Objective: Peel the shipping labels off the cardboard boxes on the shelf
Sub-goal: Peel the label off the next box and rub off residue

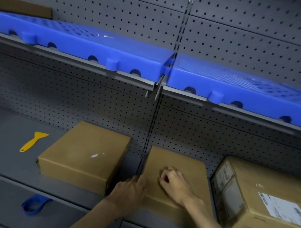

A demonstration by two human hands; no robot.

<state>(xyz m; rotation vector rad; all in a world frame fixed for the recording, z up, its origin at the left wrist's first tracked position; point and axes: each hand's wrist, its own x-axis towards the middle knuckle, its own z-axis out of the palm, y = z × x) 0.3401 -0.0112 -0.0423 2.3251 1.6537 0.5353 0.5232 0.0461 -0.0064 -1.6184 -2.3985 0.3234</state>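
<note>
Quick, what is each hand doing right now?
Left hand: rests against the left side edge of the flat middle cardboard box; grip cannot be told.
Right hand: fingers curled on the box top; anything pinched cannot be told.

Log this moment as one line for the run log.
stage: peeling middle box | left hand: steadying its left edge | right hand: curled on top, pinch unclear | right box label: on | yellow scraper: unused

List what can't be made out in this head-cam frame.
- Right hand: its curled fingers cover their own tips on the middle box; a label scrap under them can't be confirmed.
- Left hand: fingertips sit over the box's left edge; grip unclear.
- Right box: its label print is too blurred to read; the frame edge cuts the box.
- Blue object below the shelf lip: partly hidden, identity unclear.
</note>
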